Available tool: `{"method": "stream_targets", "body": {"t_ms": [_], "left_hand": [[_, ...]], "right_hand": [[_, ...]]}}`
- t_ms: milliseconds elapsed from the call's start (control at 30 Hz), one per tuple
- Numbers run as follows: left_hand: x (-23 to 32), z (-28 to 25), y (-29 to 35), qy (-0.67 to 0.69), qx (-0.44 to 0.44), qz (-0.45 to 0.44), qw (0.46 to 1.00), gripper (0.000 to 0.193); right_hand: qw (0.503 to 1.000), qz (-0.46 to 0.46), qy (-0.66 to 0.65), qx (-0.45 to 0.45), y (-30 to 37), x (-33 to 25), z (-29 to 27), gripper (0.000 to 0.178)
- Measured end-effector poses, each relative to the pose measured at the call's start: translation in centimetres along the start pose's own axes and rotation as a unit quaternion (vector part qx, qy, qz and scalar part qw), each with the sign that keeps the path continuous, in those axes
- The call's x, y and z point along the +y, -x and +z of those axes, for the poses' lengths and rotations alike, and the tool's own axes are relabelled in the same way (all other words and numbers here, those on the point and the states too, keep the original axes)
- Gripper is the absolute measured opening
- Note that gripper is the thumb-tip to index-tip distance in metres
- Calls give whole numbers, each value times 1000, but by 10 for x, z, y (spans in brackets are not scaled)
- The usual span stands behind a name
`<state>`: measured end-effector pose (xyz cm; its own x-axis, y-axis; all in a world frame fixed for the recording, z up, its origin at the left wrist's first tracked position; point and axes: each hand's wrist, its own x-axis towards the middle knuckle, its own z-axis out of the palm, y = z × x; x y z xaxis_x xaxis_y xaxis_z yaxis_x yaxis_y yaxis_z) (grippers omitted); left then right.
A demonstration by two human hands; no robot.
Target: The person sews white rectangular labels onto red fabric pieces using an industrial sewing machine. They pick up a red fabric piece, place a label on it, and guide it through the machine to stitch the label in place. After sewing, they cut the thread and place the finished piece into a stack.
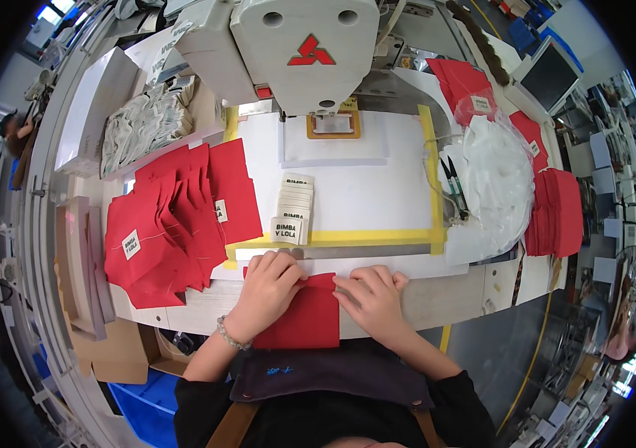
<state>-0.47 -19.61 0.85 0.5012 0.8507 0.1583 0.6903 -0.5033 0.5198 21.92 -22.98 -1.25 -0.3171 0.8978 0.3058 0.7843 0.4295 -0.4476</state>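
Left hand (pixel 268 287) pinches the red cloth (pixel 298 326) at its top edge, and the right hand (pixel 372 297) grips the corner at one o'clock; I see it at the table's (pixel 449 299) near edge, toward six. I judge it light, limp and easily creased, hardly slippery, best held by both top corners. From the cloth, labels (pixel 288 230) lie at twelve o'clock, the red pile (pixel 165 257) at ten. Most room looks to be over the white board (pixel 370 198), toward one.
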Motion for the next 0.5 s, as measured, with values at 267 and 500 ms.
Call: {"method": "stream_targets", "body": {"t_ms": [267, 500], "left_hand": [[2, 8, -12, 89, 4, 35, 995, 21], [18, 16, -33, 142, 49, 42, 988, 25]], "right_hand": [[996, 73, -31, 39, -1, 5, -7, 26], [989, 110, -57, 77, -2, 27, -21, 17]]}}
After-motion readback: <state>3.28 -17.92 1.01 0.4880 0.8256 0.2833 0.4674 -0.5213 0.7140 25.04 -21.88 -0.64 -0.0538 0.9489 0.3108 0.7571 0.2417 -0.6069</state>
